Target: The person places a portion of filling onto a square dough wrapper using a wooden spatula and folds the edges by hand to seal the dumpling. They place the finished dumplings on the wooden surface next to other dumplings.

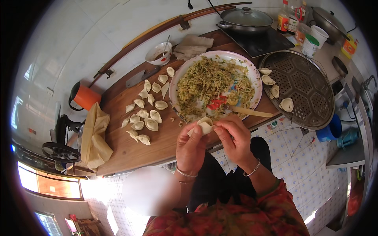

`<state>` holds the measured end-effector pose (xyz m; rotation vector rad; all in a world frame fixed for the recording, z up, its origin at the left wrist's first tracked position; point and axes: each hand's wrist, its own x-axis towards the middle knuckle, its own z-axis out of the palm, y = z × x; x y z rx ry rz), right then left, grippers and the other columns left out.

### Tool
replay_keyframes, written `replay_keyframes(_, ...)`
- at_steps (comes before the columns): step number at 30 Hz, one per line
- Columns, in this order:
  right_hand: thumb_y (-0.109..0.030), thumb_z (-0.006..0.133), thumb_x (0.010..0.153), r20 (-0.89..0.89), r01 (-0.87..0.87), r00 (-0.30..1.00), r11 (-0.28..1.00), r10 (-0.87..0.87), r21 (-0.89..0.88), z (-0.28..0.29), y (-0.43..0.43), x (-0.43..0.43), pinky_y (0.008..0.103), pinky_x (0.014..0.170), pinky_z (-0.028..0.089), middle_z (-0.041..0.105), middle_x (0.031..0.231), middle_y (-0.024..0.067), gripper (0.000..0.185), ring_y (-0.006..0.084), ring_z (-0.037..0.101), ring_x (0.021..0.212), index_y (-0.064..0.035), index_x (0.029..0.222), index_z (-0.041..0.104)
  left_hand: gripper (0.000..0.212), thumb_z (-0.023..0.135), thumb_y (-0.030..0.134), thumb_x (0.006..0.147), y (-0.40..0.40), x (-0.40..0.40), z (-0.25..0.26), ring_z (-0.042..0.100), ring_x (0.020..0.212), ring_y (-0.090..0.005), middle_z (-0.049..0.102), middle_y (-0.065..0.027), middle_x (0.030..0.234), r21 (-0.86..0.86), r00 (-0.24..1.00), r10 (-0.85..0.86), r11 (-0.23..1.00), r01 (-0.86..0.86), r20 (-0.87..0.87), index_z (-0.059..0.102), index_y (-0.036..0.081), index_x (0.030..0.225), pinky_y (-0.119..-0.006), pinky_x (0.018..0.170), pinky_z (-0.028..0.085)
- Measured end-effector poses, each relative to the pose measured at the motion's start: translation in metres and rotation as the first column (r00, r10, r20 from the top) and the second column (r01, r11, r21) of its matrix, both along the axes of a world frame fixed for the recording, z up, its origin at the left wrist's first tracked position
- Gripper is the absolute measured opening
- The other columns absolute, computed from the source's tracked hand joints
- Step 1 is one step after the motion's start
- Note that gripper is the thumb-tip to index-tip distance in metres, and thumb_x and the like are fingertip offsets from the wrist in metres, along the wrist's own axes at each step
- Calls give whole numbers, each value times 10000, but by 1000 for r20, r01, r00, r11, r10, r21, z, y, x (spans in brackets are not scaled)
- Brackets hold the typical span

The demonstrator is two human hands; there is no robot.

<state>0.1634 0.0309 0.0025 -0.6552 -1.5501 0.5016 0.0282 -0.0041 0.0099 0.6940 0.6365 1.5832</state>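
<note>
My left hand (pixel 192 147) holds a partly folded dumpling wrapper (pixel 204 126) between thumb and fingers, over the near edge of the wooden worktop. Beside it, my right hand (pixel 234 138) has its thumb and fingertips pinched together at the wrapper's right side. Just beyond both hands sits a large enamel basin (pixel 258 85) of chopped vegetable filling (pixel 200 76), with a flat light-coloured stick (pixel 251 111) resting over its rim. Many folded dumplings (pixel 151 124) lie on the wood to the left. Several more (pixel 286 104) rest on the left part of a perforated metal steamer tray (pixel 304 85).
A cleaver (pixel 135 79), a bowl with a spoon (pixel 159 54) and stacked wrapper sheets (pixel 195 45) stand along the back. At left are an orange jug (pixel 87 96), a cloth (pixel 96 138) and a hand-cranked machine (pixel 61 152). A lidded pan (pixel 246 20) sits on a black cooktop (pixel 258 42).
</note>
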Motion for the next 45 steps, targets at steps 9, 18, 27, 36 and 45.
replay_keyframes(9, -52, 689, 788, -69, -139, 989, 975, 129, -172, 8, -5, 3, 294, 673, 485, 612, 878, 107, 152, 217, 605, 775, 12, 910, 626, 173, 532, 120, 921, -7, 3, 2, 594, 995, -196, 630, -83, 1069, 57, 999, 3, 998, -1, -40, 615, 94, 1071, -345, 879, 485)
replay_keyframes(18, -41, 668, 803, -104, -90, 992, 988, 77, -123, 5, -8, -1, 307, 678, 475, 599, 855, 117, 117, 238, 588, 777, 15, 886, 608, 156, 548, 112, 912, -11, 5, 6, 600, 980, -190, 634, -81, 1056, 45, 999, -11, 999, 13, -37, 620, 82, 1047, -334, 874, 488)
replay_keyframes(27, -47, 675, 801, -80, -196, 980, 966, 184, -171, 8, -3, 7, 280, 683, 479, 612, 894, 101, 143, 197, 595, 799, 15, 915, 614, 163, 548, 104, 912, -12, 4, 6, 601, 977, -192, 633, -94, 1046, 25, 996, 5, 1000, -3, -84, 619, 64, 1054, -337, 878, 491)
replay_keyframes(36, -23, 641, 819, -85, -117, 991, 982, 105, -149, 4, -9, 3, 286, 612, 456, 586, 841, 108, 81, 210, 571, 731, 8, 849, 573, 169, 564, 107, 904, -13, 5, -1, 604, 963, -195, 635, -99, 1035, 1, 993, -6, 1000, 7, -121, 616, 40, 1050, -347, 871, 495)
replay_keyframes(45, -62, 655, 827, -102, -274, 962, 915, 255, -296, 14, -6, 14, 238, 680, 491, 594, 853, 76, 144, 134, 600, 782, 26, 926, 598, 174, 608, 91, 880, -13, 2, 1, 617, 876, -150, 643, -90, 995, -29, 978, 27, 999, -33, -206, 617, 5, 1031, -280, 790, 522)
